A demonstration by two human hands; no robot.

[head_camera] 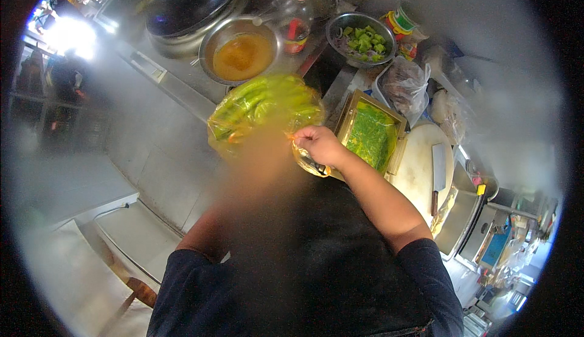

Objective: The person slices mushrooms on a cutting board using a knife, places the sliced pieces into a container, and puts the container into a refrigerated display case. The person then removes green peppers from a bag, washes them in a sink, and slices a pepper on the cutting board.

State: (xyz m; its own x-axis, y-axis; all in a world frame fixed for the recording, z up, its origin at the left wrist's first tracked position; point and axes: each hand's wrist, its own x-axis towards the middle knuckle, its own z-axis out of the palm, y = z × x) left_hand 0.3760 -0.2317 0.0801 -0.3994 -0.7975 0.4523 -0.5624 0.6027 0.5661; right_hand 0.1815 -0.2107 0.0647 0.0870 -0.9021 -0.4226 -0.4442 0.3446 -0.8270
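A see-through yellowish plastic bag (228, 108) full of long green vegetables is in front of me, at the counter's edge. My right hand (319, 144) pinches the bag's gathered, twisted neck, and a loose flap of the plastic (315, 165) hangs below the fingers. A smudged patch of the lens blurs my left hand (262, 147). It is against the near side of the bag, but its fingers and grip cannot be made out.
Behind the bag are a metal bowl of orange-brown liquid (244, 58), a plastic bottle (297, 26) and a bowl of cut green vegetables (365, 42). To the right lie a container of chopped greens (372, 136) and a cleaver (438, 168) on a round cutting board (413, 172).
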